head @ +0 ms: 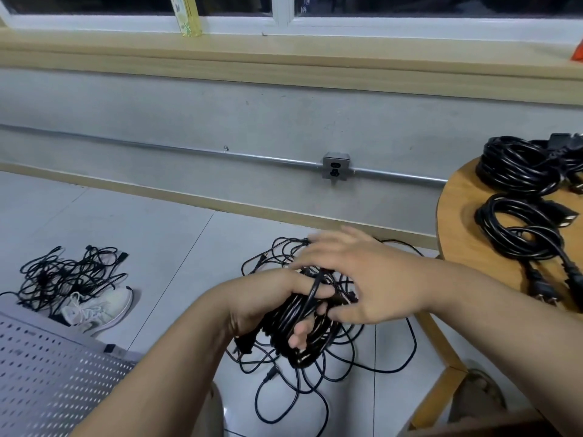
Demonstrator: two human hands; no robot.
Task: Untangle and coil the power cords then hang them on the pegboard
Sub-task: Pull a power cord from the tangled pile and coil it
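Head view, centre of the frame: the left hand (pixel 268 298) comes up from the lower left with its forearm angled toward the middle, its fingers curled round a thick coil (pixel 293 313) of black power cord, the fingertips showing again below the bundle. It appears to serve as the former, keeping the loops gathered so they cannot spring apart while more cord is added. One strand crosses over the top of that hand near the thumb, probably the turn being laid on. The right hand (pixel 362 279) reaches in from the right edge, palm down, with its fingers spread and fairly straight across the top of the coil and its thumb low beside it. It looks to be pressing and guiding rather than closed round anything, though the fingertips are blurred. Beneath both hands, the loose cords (pixel 315 373) trail in wide loops over the floor tiles, so this cord seems only partly wound. A second tangle (pixel 63 275) lies at the left of the frame, just above a shoe (pixel 97 307). Finished coils (pixel 520 171) sit on the round wooden table (pixel 457 231) at the right, presumably parked until hanging. The perforated pegboard (pixel 47 367) lies in the lower left corner, with no coil on the part in view.
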